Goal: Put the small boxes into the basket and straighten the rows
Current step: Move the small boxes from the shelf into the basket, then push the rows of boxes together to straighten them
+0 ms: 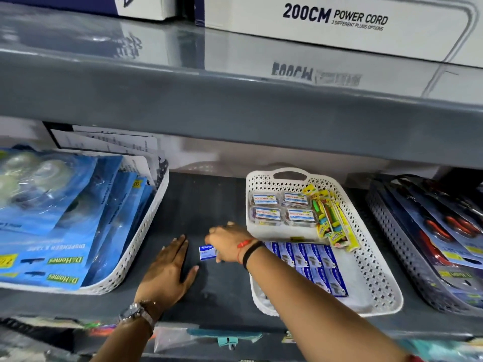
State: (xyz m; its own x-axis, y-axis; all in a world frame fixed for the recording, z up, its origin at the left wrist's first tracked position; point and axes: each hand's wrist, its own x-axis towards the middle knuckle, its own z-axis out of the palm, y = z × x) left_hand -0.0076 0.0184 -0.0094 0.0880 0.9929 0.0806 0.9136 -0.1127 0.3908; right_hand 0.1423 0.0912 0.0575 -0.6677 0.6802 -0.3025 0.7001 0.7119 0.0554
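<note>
Head view, left to right. Far left: white tray (146, 231) full of blue tape-dispenser packs (65, 231), leaning toward the shelf's open middle. Next, on the dark shelf (198, 199): left hand (167, 267), open and flat, palm down, fingers spread, holding nothing. Just beside its fingertips: one small blue box (207, 252), low on the shelf surface, outside the basket. Over the box's right end: right hand (227, 244), fingers curled down around it; likely pinching it, but contact hidden by the knuckles, so grip not certain. Further right: white basket (376, 273), with rows of the same blue boxes (311, 259) in the near half, four clear cases (283, 209) at the back, yellow packs (332, 220) along the right wall. Far right: dark tray (392, 231) of carded tools.

Possible trouble from here, as a judgement: thin pinch on only one end of the box, so a slip and a drop on the way over the basket rim. Right forearm crossing above the near rows; too low a pass probably pushes the rows out of line. Hasty placing may leave the box crooked, or on top of the row.
</note>
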